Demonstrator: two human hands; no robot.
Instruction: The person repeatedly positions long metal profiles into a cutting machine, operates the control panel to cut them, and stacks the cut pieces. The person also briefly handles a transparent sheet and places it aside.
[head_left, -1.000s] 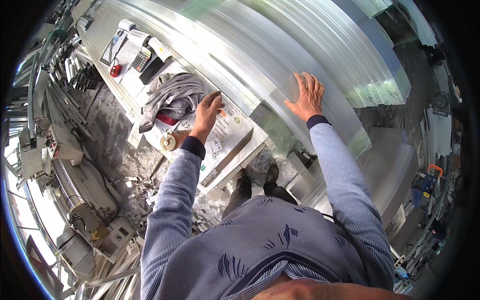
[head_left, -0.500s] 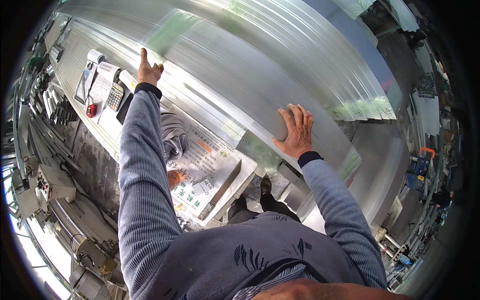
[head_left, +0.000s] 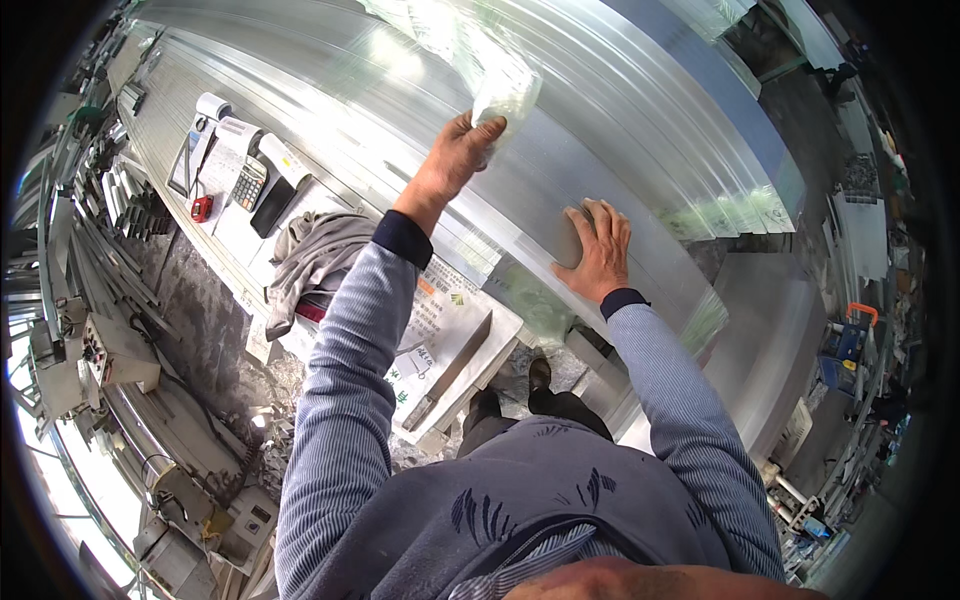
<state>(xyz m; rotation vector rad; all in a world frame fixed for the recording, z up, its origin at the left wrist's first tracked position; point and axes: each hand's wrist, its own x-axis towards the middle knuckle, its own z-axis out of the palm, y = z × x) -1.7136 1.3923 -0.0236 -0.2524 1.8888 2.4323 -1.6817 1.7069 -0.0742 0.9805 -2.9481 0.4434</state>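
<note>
A big stack of long, shiny aluminium profiles (head_left: 600, 110) fills the upper middle of the head view. My left hand (head_left: 455, 160) reaches far out over the stack and grips a strip of clear plastic film (head_left: 505, 95) that lies on the metal. My right hand (head_left: 598, 250) rests flat, fingers spread, on the near edge of the stack, holding nothing. Both arms wear blue striped sleeves.
Left of the stack are a calculator (head_left: 248, 183), paper rolls (head_left: 212, 105), a small red object (head_left: 201, 208), a crumpled grey cloth (head_left: 315, 260) and a printed sheet on a board (head_left: 440, 330). Metal offcuts and machines (head_left: 100, 350) line the left floor. My shoes (head_left: 510, 395) stand by the stack.
My left hand has swung from the far left of the stack to its middle and taken hold of the plastic film. My right hand stays pressed on the near edge.
</note>
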